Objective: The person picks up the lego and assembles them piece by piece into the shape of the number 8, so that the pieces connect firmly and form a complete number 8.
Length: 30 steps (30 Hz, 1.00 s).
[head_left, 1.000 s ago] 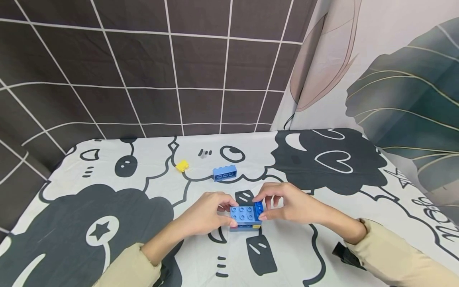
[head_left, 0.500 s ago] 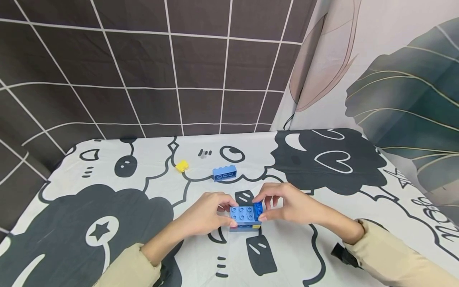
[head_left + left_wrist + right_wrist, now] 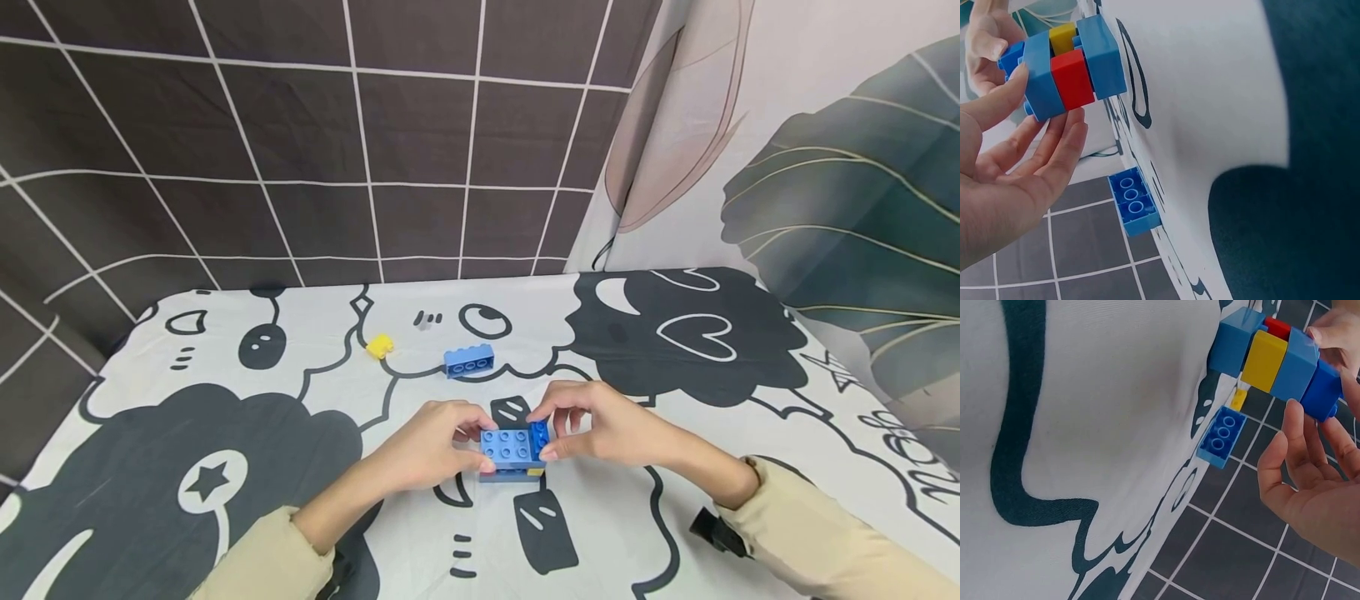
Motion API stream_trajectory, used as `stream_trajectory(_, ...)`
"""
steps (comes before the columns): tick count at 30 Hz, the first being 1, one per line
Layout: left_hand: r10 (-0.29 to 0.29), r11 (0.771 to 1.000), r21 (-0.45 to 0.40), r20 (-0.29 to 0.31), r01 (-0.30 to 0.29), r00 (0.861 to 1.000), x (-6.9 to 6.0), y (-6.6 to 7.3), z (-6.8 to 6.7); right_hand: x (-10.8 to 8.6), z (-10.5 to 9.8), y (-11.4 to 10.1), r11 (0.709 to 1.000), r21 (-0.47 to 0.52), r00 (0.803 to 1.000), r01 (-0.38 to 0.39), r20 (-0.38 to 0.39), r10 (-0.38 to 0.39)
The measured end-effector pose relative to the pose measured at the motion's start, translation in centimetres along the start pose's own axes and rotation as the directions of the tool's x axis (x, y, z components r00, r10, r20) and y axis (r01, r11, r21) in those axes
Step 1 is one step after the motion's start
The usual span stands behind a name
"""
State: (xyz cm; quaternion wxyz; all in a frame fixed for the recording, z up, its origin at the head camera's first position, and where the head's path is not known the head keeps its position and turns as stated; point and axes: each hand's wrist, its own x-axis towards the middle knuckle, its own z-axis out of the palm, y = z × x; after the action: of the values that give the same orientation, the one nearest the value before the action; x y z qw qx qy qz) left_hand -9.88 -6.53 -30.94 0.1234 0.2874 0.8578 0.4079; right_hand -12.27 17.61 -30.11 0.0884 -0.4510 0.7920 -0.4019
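While my left hand and right hand meet at the brick stack: it sits just below the centre of the head view, studs up.
Left hand: gripping the stack's left end, thumb at the near corner and fingers at the far one.
Right hand: pinching the dark-blue brick at the stack's right end, thumb on the near side, index finger on the far side.
Stack, top down: the dark-blue brick over one end of the light-blue brick, then the red brick and yellow brick in the middle layer, then the bottom blue brick.
Red and yellow: in the head view, red peeks out at the stack's lower left, yellow at its lower right.
Loose blue brick: above the stack in the head view, apart from it, tipped on its side with the hollow underside towards me.
Loose yellow brick: left of centre, near the loose blue one.
Cloth: white with black cartoon shapes, across the lower part of the frame.
Backdrop: dark with white grid lines, upper left.
Leaf-print curtain: upper right.
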Motion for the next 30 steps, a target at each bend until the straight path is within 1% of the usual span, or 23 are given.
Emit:
stream_trajectory(5,0.003,1.0,0.005,0.016,-0.003,1.0,0.0,0.0,-0.1,0.0,0.0,0.0,1.0,0.006,1.0,0.006,0.004,-0.006)
stream_trajectory(11,0.035,0.999,0.019,0.04,-0.036,0.999,0.2,-0.5,-0.3,0.0,0.0,0.0,1.0,0.012,1.0,0.016,0.004,-0.016)
stream_trajectory(15,0.05,0.998,0.021,0.068,-0.051,0.996,0.1,-0.9,-0.6,0.0,0.0,0.0,1.0,0.016,1.0,0.018,0.004,-0.018)
stream_trajectory(18,0.055,0.998,0.028,0.076,-0.058,0.996,0.1,-1.3,-1.2,0.0,0.0,0.1,1.0,0.016,1.0,0.013,0.003,-0.013)
stream_trajectory(21,0.05,0.997,0.054,0.055,-0.053,0.997,0.2,-2.0,-1.9,0.0,0.0,0.1,1.0,0.016,1.0,0.01,0.002,-0.01)
stream_trajectory(26,0.012,0.995,0.099,-0.015,-0.01,1.0,0.3,-3.3,-3.3,-0.1,0.0,0.1,0.999,0.021,1.0,0.027,0.0,-0.027)
stream_trajectory(28,-0.025,0.994,0.109,-0.052,0.031,0.998,0.3,-3.8,-3.9,0.0,0.0,0.1,0.999,0.024,0.999,0.035,0.0,-0.035)
stream_trajectory(30,-0.054,0.99,0.123,-0.097,0.066,0.994,0.2,-4.2,-4.5,0.0,0.0,0.2,0.999,0.027,0.999,0.038,0.0,-0.038)
